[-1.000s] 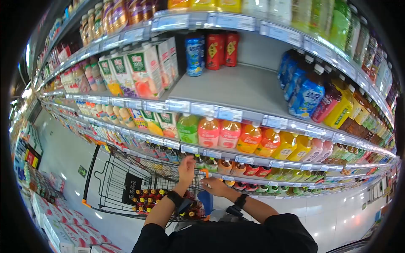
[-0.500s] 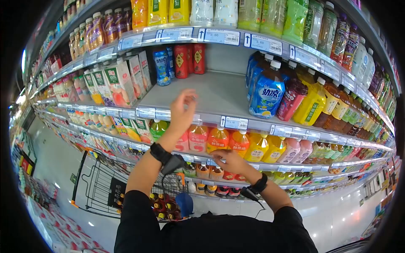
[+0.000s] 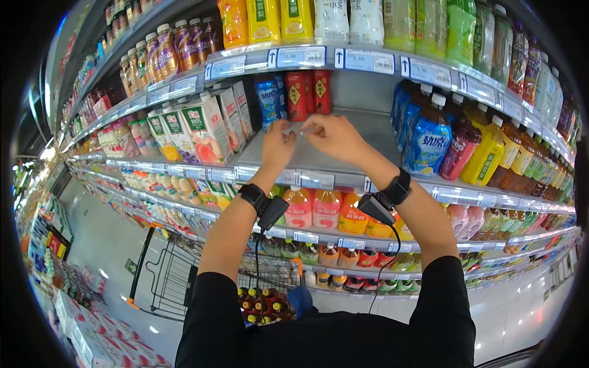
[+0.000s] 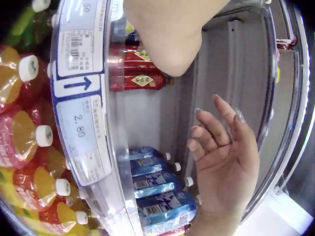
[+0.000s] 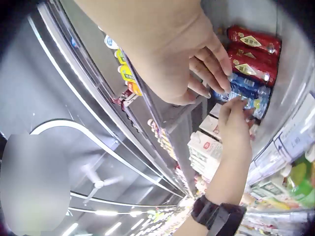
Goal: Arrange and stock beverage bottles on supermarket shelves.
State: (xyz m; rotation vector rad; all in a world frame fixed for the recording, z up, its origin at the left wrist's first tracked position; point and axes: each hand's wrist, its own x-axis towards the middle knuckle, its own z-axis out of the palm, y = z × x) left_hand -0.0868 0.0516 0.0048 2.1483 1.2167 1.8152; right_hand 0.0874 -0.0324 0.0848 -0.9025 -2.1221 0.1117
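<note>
Both my hands are raised over a grey shelf (image 3: 362,126). My left hand (image 3: 280,147) is in front of a blue bottle (image 3: 268,101), fingers loosely bent; in the right wrist view its fingertips overlap the blue bottles (image 5: 258,105). Beside it my right hand (image 3: 337,140) has relaxed, bent fingers, with nothing seen in them in the left wrist view. Red bottles (image 3: 297,95) with gold diamond labels stand just behind the hands. In the left wrist view, my left hand (image 4: 172,34) hides part of these red bottles, its fingers out of sight.
Juice cartons (image 3: 205,132) stand left of the hands, and larger blue bottles (image 3: 427,141) to the right. A price-tag rail (image 3: 316,180) runs along the shelf's front edge, with another shelf above. Below left is a shopping cart (image 3: 162,276) carrying several dark bottles (image 3: 264,303).
Both hands have risen from beside the cart to the shelf. The left went up first; the right has since joined it near the blue and red bottles.
</note>
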